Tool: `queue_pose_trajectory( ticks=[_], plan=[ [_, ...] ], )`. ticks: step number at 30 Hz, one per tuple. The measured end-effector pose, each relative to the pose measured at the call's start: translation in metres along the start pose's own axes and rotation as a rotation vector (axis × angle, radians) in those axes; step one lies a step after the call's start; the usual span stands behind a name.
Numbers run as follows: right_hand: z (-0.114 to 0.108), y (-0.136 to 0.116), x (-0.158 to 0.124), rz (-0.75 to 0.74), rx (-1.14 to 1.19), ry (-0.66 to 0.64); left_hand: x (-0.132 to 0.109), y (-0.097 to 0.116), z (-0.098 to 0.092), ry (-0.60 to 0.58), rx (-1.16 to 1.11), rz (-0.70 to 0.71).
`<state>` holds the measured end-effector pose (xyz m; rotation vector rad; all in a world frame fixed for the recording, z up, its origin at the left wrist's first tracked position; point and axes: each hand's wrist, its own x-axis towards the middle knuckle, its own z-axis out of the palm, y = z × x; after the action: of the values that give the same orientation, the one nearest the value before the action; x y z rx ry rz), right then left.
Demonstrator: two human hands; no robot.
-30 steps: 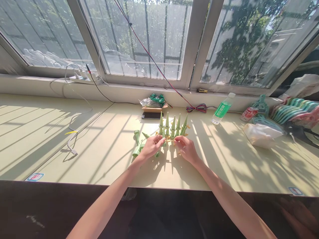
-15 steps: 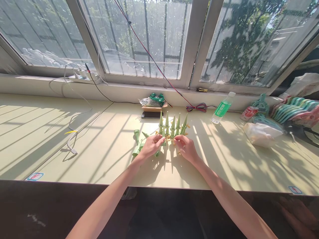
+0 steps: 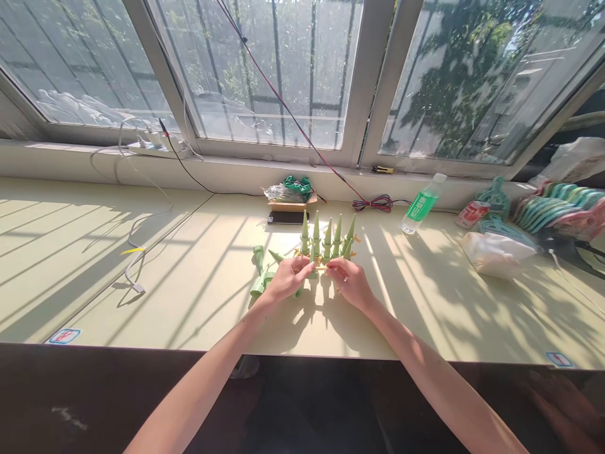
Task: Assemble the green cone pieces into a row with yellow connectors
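Observation:
A row of green cone-shaped spikes (image 3: 326, 236) stands upright on thin yellow sticks in the middle of the pale table (image 3: 189, 296). My left hand (image 3: 287, 279) is curled around a green cone piece at the row's near left end. My right hand (image 3: 348, 282) pinches a thin yellow stick (image 3: 321, 268) at the row's near side. The fingertips of both hands almost meet. Loose green cone pieces (image 3: 261, 272) lie on the table just left of my left hand.
Behind the spikes lie a dark phone (image 3: 285, 217) and a small box with green and clear bags (image 3: 290, 192). A green-labelled bottle (image 3: 420, 206), a can (image 3: 469, 215) and bagged coloured items (image 3: 548, 217) sit at the right. A white cable (image 3: 135, 252) trails at the left.
The hands have drawn slightly closer together at the near side of the spike row. The view has shifted a little; the spikes stay where they were.

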<state>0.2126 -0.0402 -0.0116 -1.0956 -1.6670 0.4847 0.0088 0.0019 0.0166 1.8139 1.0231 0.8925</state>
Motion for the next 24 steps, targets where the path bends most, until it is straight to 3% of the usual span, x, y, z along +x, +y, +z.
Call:
queue_pose_trajectory(
  ticks=[24],
  plan=[
    [0.0021,0.005,-0.0004,-0.044,0.015,-0.027,-0.0004,0.0007,0.0001,-0.023,0.058,0.089]
  ],
)
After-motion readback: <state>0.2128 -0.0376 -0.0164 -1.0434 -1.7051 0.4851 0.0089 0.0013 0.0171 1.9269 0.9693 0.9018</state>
